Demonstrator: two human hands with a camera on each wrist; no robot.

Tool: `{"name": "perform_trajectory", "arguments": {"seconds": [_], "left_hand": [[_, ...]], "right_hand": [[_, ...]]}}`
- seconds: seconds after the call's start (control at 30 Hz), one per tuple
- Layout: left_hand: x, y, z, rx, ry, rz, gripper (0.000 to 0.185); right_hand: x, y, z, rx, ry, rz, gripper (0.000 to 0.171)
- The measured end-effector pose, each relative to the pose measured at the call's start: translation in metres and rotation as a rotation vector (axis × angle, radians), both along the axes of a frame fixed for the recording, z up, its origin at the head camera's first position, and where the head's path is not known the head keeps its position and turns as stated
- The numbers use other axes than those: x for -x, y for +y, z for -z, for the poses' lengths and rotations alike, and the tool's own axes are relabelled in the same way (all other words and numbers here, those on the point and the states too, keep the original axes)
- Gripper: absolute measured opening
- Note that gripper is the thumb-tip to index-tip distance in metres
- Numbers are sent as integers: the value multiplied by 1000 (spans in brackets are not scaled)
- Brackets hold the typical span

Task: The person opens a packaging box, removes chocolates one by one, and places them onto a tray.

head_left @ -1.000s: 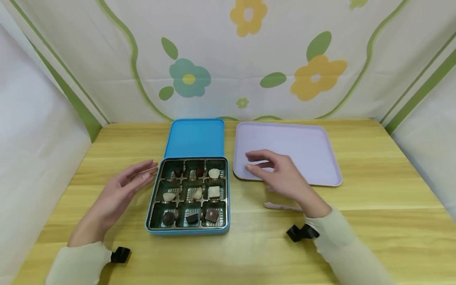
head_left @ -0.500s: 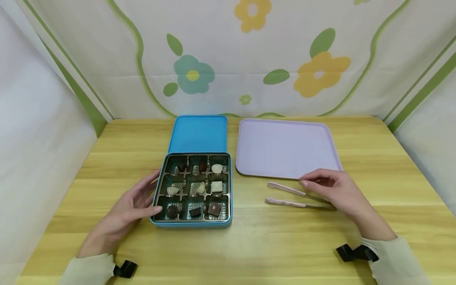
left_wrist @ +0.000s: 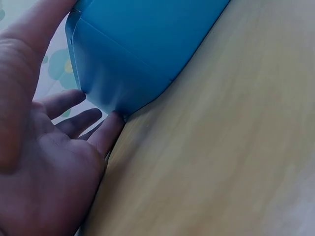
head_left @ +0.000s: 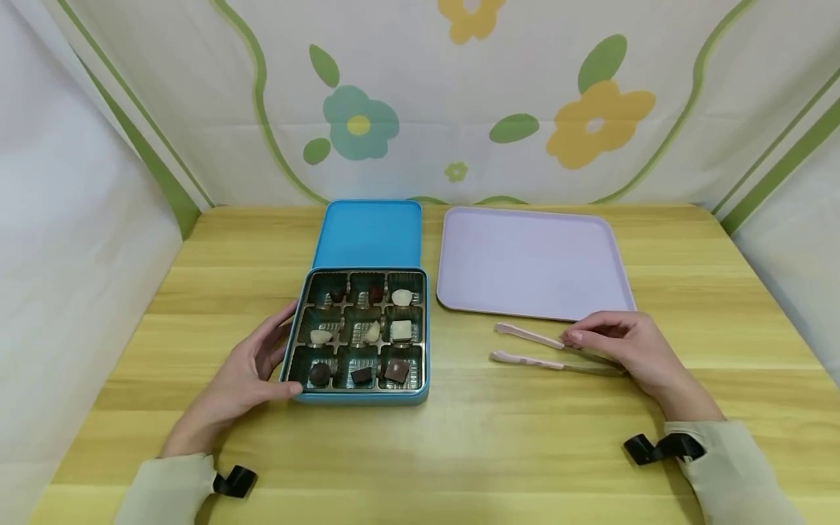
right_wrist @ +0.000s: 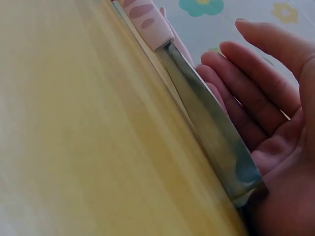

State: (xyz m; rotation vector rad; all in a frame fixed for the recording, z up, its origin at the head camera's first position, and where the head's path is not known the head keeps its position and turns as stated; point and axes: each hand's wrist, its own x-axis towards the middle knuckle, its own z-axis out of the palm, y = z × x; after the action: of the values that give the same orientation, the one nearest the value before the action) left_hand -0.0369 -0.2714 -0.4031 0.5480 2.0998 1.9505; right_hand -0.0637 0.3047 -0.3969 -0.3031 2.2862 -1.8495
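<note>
Wooden table (head_left: 499, 452) boxed in by white cloth walls with flower and leaf print.

Right hand (head_left: 630, 350): fingers loosely curved over the metal end of the tongs (head_left: 558, 354), fingertips (head_left: 572, 338) touching the upper arm near where the pink tip sleeve ends. Wrist view shows the fingers relaxed and slightly apart beside the steel arm; whether the thumb is under it yet, can't tell, so likely touching rather than a real grip. Tongs lie flat on the table, pink tips pointing left, just in front of the lilac tray (head_left: 617, 240).

Left hand (head_left: 252, 372): fingers straight, slightly spread, pressed along the left wall of the blue tin (head_left: 357, 397), thumb at its front left corner. Wrist view confirms fingertips (left_wrist: 110, 128) against the tin's side. Tin sits centre-left, open, lid (head_left: 369, 235) lying flat behind it; nine-cell insert holds chocolates (head_left: 359, 335), dark and white, one per cell.

Doing this well, as a judgement: get thumb and fingers on opposite arms of the tongs, back near the hinge half, so the tips can squeeze evenly; lift clear of the tray rim. Keep the left hand steadying the tin so it doesn't slide on the smooth wood.

Table surface is pale yellow grain, tray near the tin's right. Black wrist straps (head_left: 656, 446) on both cream sleeves.
</note>
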Motion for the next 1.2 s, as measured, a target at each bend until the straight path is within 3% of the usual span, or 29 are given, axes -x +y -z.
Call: {"name": "perform_trajectory", "arguments": {"seconds": [0.13, 0.43, 0.7, 1.2], "left_hand": [[2, -2, 1, 17, 21, 17, 122], [1, -4, -4, 90, 22, 126, 143], [-4, 3, -9, 151, -69, 95, 145], [-2, 1, -7, 137, -58, 89, 138]], "right_hand": [[0, 1, -1, 1, -13, 4, 14], [2, 1, -2, -15, -8, -8, 14], [0, -1, -3, -135, -11, 34, 16], [-1, 0, -1, -148, 13, 6, 18]]}}
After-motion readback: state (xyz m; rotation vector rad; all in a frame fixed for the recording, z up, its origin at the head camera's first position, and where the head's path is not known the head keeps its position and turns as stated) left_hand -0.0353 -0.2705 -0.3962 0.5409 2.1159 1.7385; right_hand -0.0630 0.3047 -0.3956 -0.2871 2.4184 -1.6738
